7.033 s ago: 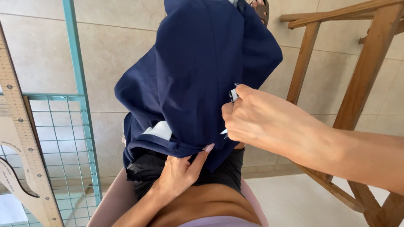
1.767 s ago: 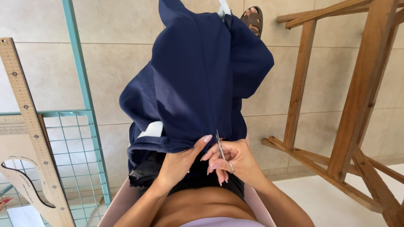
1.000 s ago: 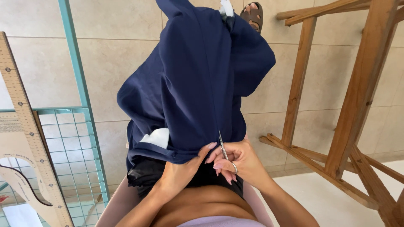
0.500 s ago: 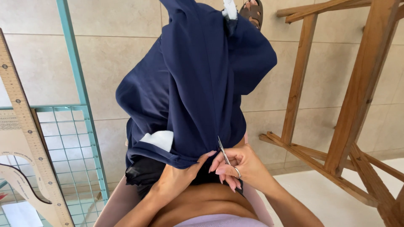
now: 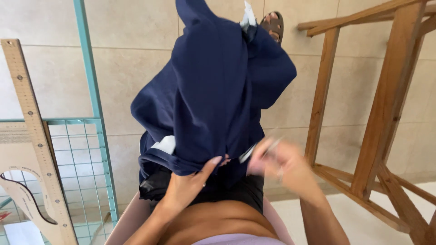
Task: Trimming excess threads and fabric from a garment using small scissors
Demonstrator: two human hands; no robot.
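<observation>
Two hands work at the lower edge of one navy cloth (image 5: 213,90). The left hand (image 5: 188,186) pinches the cloth's hem between thumb and fingers, just above the lap. The right hand (image 5: 279,161) is blurred by motion; it seems curled around a thin pale tool (image 5: 272,145), likely small scissors, but how it grips I cannot tell for sure. The tool's tip lies just beside the hem, near the left thumb.

The cloth drapes down over the person's legs toward one sandalled foot (image 5: 271,22) at the top edge. A white patch (image 5: 164,144) shows at the cloth's left fold, and a black garment (image 5: 227,193) lies under it on the lap.

No surface carries anything; below is a beige tiled floor (image 5: 131,59). To the left stand one teal wire rack (image 5: 86,149) and two wooden rulers, one straight (image 5: 34,122) and one curved (image 5: 18,190), both cut off by the frame. To the right is one wooden frame (image 5: 386,104), also cut off.
</observation>
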